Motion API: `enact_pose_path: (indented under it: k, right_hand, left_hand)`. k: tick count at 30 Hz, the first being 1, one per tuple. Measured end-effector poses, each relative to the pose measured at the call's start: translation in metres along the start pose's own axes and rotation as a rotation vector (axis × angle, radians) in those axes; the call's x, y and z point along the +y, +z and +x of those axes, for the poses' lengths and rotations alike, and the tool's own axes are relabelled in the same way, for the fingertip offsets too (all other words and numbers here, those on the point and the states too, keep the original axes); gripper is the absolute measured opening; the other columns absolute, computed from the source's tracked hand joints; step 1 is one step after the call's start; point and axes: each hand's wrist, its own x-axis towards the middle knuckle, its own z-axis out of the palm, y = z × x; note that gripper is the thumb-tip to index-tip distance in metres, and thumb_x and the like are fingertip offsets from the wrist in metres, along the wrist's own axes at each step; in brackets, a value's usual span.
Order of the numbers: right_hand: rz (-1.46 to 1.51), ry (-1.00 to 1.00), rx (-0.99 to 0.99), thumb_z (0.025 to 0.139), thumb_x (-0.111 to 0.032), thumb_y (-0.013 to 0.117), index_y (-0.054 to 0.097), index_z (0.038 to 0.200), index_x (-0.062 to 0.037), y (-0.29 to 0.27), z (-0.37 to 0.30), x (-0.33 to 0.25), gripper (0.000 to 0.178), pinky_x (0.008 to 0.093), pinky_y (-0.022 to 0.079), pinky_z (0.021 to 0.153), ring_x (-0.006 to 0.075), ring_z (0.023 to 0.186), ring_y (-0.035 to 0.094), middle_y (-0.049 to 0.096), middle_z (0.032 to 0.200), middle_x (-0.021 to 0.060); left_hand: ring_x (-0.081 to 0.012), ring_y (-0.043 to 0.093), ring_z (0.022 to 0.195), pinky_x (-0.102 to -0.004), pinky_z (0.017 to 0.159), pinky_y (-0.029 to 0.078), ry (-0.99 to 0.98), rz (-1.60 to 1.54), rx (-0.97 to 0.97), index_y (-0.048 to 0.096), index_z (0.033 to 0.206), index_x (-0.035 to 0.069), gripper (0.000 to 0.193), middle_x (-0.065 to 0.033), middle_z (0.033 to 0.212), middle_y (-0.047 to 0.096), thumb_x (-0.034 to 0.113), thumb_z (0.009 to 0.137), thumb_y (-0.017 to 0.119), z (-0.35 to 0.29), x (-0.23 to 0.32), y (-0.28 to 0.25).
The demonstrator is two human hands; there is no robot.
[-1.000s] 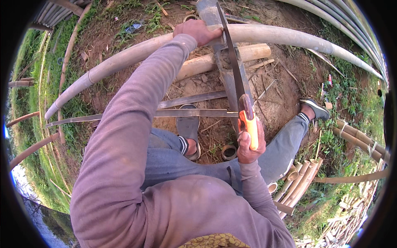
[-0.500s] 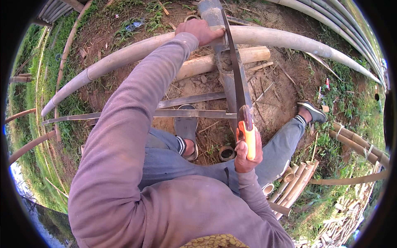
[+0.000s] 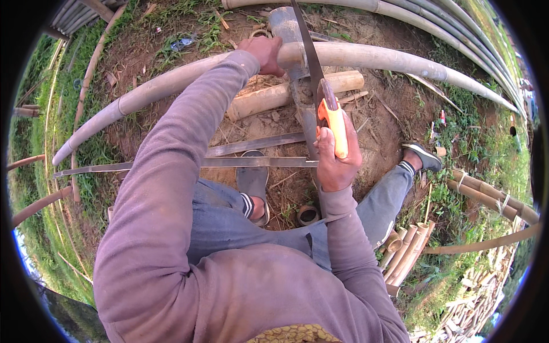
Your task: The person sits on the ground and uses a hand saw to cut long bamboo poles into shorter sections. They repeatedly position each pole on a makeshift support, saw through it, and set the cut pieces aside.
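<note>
A long pale bamboo pole (image 3: 383, 57) lies crosswise in front of me, over a grey beam (image 3: 284, 22) that runs away from my body. My left hand (image 3: 264, 54) is closed round the pole, just left of where it crosses the beam. In my right hand (image 3: 340, 163) is a handsaw (image 3: 338, 128), gripped by its orange handle. Its dark blade points away from me and passes across the pole right of my left hand; whether the teeth sit in a cut I cannot tell. Beneath the pole, a thick piece of bamboo (image 3: 260, 104) lies across the beam's line.
Two flat strips (image 3: 246, 163) reach in from the left near my shoe (image 3: 251, 180). A short hollow bamboo section (image 3: 309, 215) stands between my legs. Cut bamboo lengths (image 3: 406, 251) are stacked at the lower right, and long poles (image 3: 434, 23) run along the far right.
My right hand has pushed the saw forward, away from my body. My left hand appears a little further left on the pole, and the whole view has shifted slightly.
</note>
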Motion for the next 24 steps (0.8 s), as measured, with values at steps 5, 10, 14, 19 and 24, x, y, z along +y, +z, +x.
enact_pose_path:
  k: [5,10,14,19,24]
  right_hand:
    - [-0.07,-0.012,-0.013,0.105,-0.011,0.069,0.051,0.151,0.0084,-0.016,-0.034,-0.015,0.053,0.0286,0.058,0.086,0.0179,0.101,0.07,0.068,0.133,0.0186]
    - [-0.058,-0.046,-0.058,0.105,-0.025,0.07,0.049,0.146,0.0184,-0.069,-0.127,-0.022,0.063,0.0374,0.057,0.1,0.0305,0.12,0.069,0.066,0.138,0.028]
    - [0.113,0.105,0.003,0.104,-0.014,0.069,0.054,0.143,0.0146,-0.032,-0.068,-0.008,0.051,0.0388,0.058,0.098,0.031,0.113,0.073,0.07,0.131,0.0272]
    - [0.04,-0.003,0.03,0.101,-0.009,0.071,0.06,0.14,0.0098,0.028,0.058,-0.002,0.044,0.0361,0.057,0.095,0.0269,0.109,0.074,0.072,0.128,0.0217]
    - [0.039,0.079,-0.028,0.102,-0.01,0.067,0.052,0.143,0.0177,-0.033,-0.075,-0.014,0.052,0.0423,0.058,0.101,0.035,0.118,0.073,0.07,0.132,0.0291]
  left_hand:
    - [-0.038,0.071,0.117,-0.0508,0.102,0.055,0.007,0.016,0.003,0.06,0.135,0.009,0.079,-0.0182,0.124,0.074,0.053,0.074,0.084,0.002,-0.002,0.005]
    - [-0.0362,0.071,0.12,-0.0497,0.105,0.054,0.006,0.015,-0.052,0.064,0.135,0.009,0.075,-0.0181,0.126,0.075,0.054,0.079,0.084,-0.005,0.001,-0.008]
    - [-0.0361,0.071,0.12,-0.0492,0.105,0.054,-0.027,0.014,-0.039,0.064,0.136,0.009,0.076,-0.0178,0.126,0.075,0.055,0.078,0.084,-0.008,-0.002,-0.006]
    - [-0.0366,0.071,0.119,-0.0489,0.104,0.055,-0.009,0.002,-0.018,0.063,0.137,0.01,0.076,-0.018,0.126,0.075,0.054,0.078,0.083,-0.001,0.007,-0.005]
    - [-0.0365,0.072,0.116,-0.0491,0.102,0.057,-0.01,-0.011,-0.033,0.065,0.134,0.011,0.074,-0.0171,0.124,0.075,0.052,0.075,0.083,0.001,-0.008,-0.003]
